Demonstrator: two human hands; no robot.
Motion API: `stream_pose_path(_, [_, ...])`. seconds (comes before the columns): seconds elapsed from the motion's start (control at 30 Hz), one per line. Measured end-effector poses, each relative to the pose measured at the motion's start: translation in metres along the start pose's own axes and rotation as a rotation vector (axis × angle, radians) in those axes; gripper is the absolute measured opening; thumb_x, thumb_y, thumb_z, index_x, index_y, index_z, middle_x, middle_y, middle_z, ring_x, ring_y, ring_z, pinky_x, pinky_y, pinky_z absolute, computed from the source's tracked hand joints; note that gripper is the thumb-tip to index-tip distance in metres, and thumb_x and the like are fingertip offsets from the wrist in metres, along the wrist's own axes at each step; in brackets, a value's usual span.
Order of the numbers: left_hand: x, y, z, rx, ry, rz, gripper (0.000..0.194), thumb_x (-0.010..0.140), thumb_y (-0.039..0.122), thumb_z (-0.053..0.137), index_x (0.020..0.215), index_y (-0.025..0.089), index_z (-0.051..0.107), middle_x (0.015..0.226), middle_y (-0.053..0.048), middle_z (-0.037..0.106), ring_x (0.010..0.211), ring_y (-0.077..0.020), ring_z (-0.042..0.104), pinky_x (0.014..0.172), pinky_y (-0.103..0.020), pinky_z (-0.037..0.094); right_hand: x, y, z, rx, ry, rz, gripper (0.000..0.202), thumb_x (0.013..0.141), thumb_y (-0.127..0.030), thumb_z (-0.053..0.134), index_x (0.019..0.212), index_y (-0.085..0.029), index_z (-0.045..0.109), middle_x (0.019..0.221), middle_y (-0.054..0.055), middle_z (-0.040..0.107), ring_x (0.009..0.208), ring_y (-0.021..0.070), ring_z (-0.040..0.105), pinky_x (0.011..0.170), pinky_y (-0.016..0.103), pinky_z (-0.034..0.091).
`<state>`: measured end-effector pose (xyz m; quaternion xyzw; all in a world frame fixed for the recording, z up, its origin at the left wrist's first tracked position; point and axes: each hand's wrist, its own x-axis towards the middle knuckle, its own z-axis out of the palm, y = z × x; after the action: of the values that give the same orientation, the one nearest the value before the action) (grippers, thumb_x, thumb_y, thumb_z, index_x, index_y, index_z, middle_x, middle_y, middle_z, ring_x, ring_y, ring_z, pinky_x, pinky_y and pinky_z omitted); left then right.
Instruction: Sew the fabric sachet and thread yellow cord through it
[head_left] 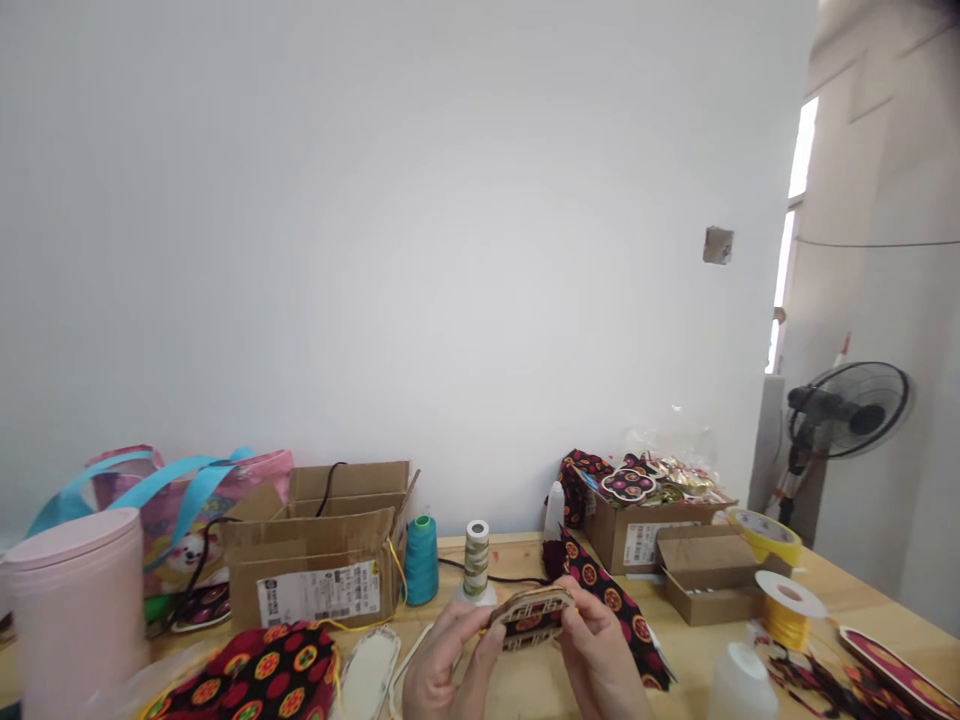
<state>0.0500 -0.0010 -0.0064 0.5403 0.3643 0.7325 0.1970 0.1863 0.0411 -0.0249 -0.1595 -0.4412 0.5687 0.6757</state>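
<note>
At the counter's near edge, the left hand and right hand pinch the ends of a lattice-edged fabric piece between thumbs and fingers, holding it up off the wood. Just beyond it stands a camouflage thread spool, with a teal cone to its left, beside an open cardboard box.

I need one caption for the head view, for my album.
Two hands hold a small patterned piece above a wooden table, among thread spools and open cardboard boxes.
</note>
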Motion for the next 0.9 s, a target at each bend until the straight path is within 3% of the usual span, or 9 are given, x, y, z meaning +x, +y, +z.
stream_pose_path(0.27, [0.004,-0.008,-0.004,-0.037,-0.002,-0.107,0.01,0.06,0.025,0.068,0.069,0.023,0.071,0.069,-0.001,0.068,0.068,-0.015,0.061,0.065,-0.02,0.049,0.0,-0.001,0.001,-0.09,0.053,-0.031,0.017,0.054,-0.036,0.075,0.061,-0.021,0.07,0.066,0.001,0.057,0.068,0.0145,0.05,0.067,0.025,0.041])
stream_pose_path(0.5, [0.007,-0.016,-0.001,-0.241,0.018,-0.476,0.026,0.049,0.036,0.074,0.067,0.017,0.071,0.072,-0.005,0.071,0.072,-0.0215,0.064,0.066,-0.028,0.052,-0.002,-0.006,0.002,-0.175,0.04,-0.048,0.018,0.059,-0.034,0.072,0.055,-0.018,0.066,0.061,-0.001,0.049,0.061,0.0138,0.045,0.061,0.026,0.041])
stream_pose_path(0.6, [0.006,-0.016,0.001,-0.281,0.004,-0.558,0.029,0.048,0.037,0.075,0.068,0.016,0.07,0.071,-0.006,0.072,0.072,-0.022,0.065,0.068,-0.029,0.052,-0.003,-0.007,0.002,-0.221,0.048,-0.049,0.016,0.061,-0.033,0.07,0.058,-0.018,0.066,0.062,0.0,0.049,0.062,0.014,0.046,0.061,0.026,0.041])
stream_pose_path(0.77, [0.006,-0.021,-0.001,-0.269,-0.073,-0.494,0.028,0.052,0.038,0.072,0.072,0.017,0.07,0.078,-0.006,0.071,0.079,-0.0211,0.063,0.073,-0.027,0.049,-0.003,-0.01,0.006,-0.321,0.054,-0.053,0.016,0.062,-0.032,0.069,0.058,-0.017,0.067,0.064,0.0,0.052,0.064,0.0146,0.047,0.062,0.026,0.041])
stream_pose_path(0.9, [0.011,-0.017,-0.008,-0.114,-0.137,-0.377,0.023,0.06,0.035,0.068,0.076,0.018,0.071,0.077,-0.004,0.069,0.077,-0.0187,0.059,0.071,-0.025,0.048,-0.001,-0.022,0.012,-0.399,-0.092,0.004,0.017,0.064,-0.034,0.067,0.07,-0.018,0.07,0.07,0.003,0.057,0.07,0.0179,0.051,0.064,0.028,0.042])
